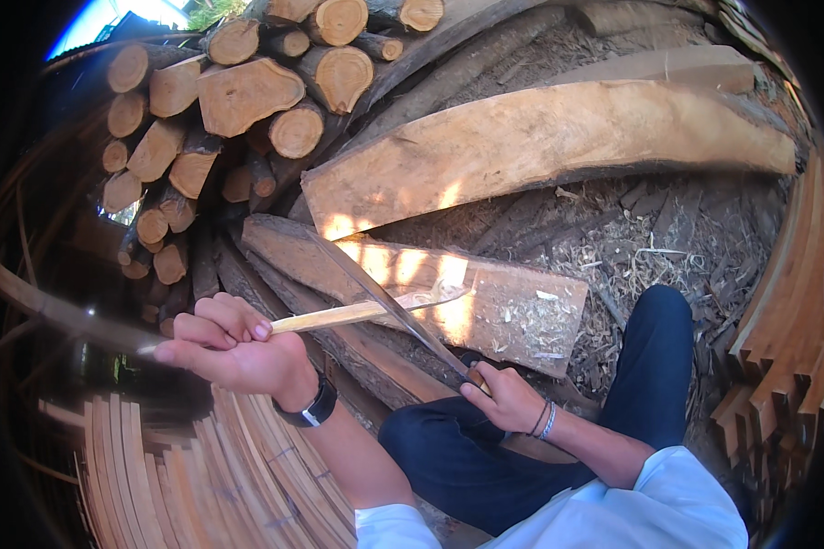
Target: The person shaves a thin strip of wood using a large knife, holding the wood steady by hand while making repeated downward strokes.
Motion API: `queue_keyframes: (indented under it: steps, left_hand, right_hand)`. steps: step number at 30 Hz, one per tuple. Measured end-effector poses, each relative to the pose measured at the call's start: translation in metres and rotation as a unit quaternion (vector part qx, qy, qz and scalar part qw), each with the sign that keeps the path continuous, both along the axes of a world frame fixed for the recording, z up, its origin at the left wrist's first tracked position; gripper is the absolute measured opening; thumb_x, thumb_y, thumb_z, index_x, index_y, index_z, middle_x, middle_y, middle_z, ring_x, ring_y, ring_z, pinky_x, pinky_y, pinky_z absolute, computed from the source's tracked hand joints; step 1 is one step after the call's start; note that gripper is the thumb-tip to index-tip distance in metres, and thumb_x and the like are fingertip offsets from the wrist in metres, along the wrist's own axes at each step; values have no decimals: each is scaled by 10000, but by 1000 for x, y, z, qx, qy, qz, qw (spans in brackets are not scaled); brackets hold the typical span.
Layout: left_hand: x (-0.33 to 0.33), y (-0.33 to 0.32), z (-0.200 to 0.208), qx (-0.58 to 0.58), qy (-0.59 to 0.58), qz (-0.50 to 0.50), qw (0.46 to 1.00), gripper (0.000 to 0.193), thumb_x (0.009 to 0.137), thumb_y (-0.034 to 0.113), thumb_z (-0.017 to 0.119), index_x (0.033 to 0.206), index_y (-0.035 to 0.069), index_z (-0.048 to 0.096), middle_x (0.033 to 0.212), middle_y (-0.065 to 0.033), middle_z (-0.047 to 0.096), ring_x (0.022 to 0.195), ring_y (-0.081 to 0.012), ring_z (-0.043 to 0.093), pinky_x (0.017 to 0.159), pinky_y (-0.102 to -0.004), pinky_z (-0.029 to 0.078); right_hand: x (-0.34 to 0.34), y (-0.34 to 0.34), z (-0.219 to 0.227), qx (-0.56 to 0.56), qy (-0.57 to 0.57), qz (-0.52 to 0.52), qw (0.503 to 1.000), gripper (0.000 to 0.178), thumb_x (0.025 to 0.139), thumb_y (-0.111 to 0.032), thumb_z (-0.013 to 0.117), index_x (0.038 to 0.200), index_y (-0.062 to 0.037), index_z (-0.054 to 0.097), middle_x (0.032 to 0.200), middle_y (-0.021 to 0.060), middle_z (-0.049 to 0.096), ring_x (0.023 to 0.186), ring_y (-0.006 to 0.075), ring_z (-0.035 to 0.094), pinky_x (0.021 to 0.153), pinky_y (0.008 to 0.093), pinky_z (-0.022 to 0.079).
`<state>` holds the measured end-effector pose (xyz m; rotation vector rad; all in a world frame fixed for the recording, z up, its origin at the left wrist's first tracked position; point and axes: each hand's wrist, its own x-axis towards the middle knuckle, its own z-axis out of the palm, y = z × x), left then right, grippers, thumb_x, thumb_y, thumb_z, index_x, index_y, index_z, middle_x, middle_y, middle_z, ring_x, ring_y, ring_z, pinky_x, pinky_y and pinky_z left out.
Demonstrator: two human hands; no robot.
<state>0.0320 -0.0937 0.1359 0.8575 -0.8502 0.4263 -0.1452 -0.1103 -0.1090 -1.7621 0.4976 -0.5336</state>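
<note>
My left hand is closed round a pale wooden stick, which points right over a low plank. My right hand grips the handle of a long knife. Its blade slants up to the left and crosses the stick near its far end; I cannot tell whether edge and wood touch. Thin curled shavings show beside the blade at that end. Sunlit patches and small chips lie on the plank beneath.
Cut logs are stacked at the far left. A long curved slab lies beyond the plank. Sawn strips fan out at lower left, and more curved boards stand at right. Wood shavings cover the ground by my knee.
</note>
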Motion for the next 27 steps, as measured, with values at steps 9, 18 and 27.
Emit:
queue_keyframes:
  steps: [9, 18, 27]
  left_hand:
    - [9, 5, -1, 12, -2, -13, 1000, 550, 1043, 532, 237, 632, 166, 232, 521, 24, 204, 434, -78, 184, 374, -197, 150]
    - [15, 8, 1, 13, 0, 7, 1000, 552, 1043, 532, 246, 631, 165, 229, 530, 25, 202, 428, -89, 196, 375, -203, 174]
    - [2, 0, 1, 9, 9, 4, 1000, 552, 1048, 515, 256, 622, 164, 234, 523, 20, 210, 430, -85, 207, 381, -210, 177]
  right_hand:
    - [7, -3, -39, 5, 115, -59, 992, 459, 997, -398, 474, 833, 25, 546, 676, 266, 602, 712, 453, 623, 635, 501, 476]
    - [10, -5, -79, 403, 72, 50, 911, 568, 1016, -550, 363, 755, -64, 496, 535, 41, 476, 430, 175, 489, 425, 323, 415]
    - [-3, -19, -82, 583, 2, 96, 807, 528, 1005, -571, 379, 824, -86, 485, 538, 4, 458, 391, 85, 423, 364, 251, 368]
